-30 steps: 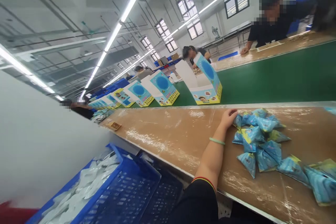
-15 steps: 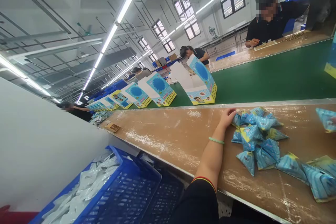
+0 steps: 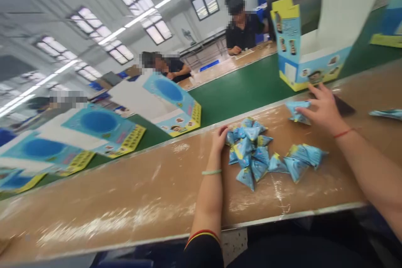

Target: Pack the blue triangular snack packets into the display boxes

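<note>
Taking the packet pile as reference, the left hand rests half-curled at its left edge, while the right hand, fingers spread, is nearer the single packet right of the pile, leftward at its thumb, neither hand's grip being confirmable.

View: swung rightward; the left hand and the packet pile are now shown nearer the centre.
Right hand: brought into full view, right of centre.
Single packet: now seen beyond the pile, partly covered by that hand's thumb.
Large open box: now displayed at the upper right.
Nearer blue-circle box: shifted left of centre.
Co-worker: moved from the upper-right corner toward the upper middle.
White pouches: no longer shown at the lower left.
</note>
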Motion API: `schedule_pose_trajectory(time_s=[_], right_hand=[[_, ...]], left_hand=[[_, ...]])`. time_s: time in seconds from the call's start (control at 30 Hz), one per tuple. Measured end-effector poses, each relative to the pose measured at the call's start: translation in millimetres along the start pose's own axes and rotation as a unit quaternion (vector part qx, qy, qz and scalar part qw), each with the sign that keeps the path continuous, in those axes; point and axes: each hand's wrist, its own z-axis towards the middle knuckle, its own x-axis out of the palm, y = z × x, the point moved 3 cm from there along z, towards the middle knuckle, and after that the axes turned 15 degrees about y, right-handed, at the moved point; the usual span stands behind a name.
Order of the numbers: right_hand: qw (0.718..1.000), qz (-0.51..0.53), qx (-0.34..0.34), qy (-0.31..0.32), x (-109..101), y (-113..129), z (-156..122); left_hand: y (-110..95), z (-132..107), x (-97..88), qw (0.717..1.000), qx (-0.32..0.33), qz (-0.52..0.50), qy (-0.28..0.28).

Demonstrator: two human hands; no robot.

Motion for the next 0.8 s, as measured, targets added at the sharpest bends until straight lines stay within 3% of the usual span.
schedule_pose_trajectory(time_s=[0.17,0.27,0.37,0.53,0.7,0.8], right_hand=[[0.991,0.032,-0.131,0.024,-2,-7,-2],[0.985,0.077,-0.142,0.052,-1,-9,-3],[0.986,0.059,-0.137,0.068,2,-8,-2],[0.981,-0.073,-0.077,0.160,19,-17,-2],[0.940,-0.188,0.026,0.283,38,-42,3],[0.953,-0.150,0.045,0.260,29,-32,1]], left_hand=[[15,10,-9.1,1.000,0.010,0.014,0.009],[22,10,-12.6,1.000,0.016,0.021,0.009],[26,11,-13.5,0.999,0.024,0.025,0.008],[31,16,-10.9,0.999,0.025,0.030,0.007],[24,12,-19.8,0.999,0.007,0.047,-0.001],[12,3,-13.5,0.999,0.007,0.044,0.001]])
